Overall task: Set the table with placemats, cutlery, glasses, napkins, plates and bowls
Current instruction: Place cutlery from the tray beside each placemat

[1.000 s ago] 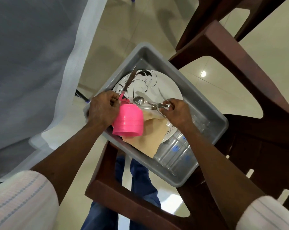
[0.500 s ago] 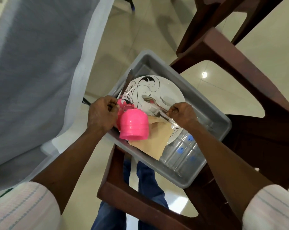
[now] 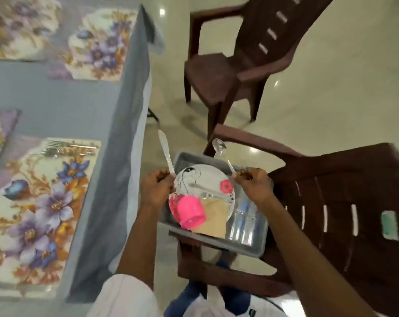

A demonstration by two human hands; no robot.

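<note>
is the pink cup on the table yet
No, the pink cup lies inside the grey tub on the brown chair, off to the side of the table.

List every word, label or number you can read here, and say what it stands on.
No text here can be read.
Green sticker on the chair back: too blurred to read.
Blue marks on the glasses in the grey tub: too blurred to tell whether they are print.
</note>
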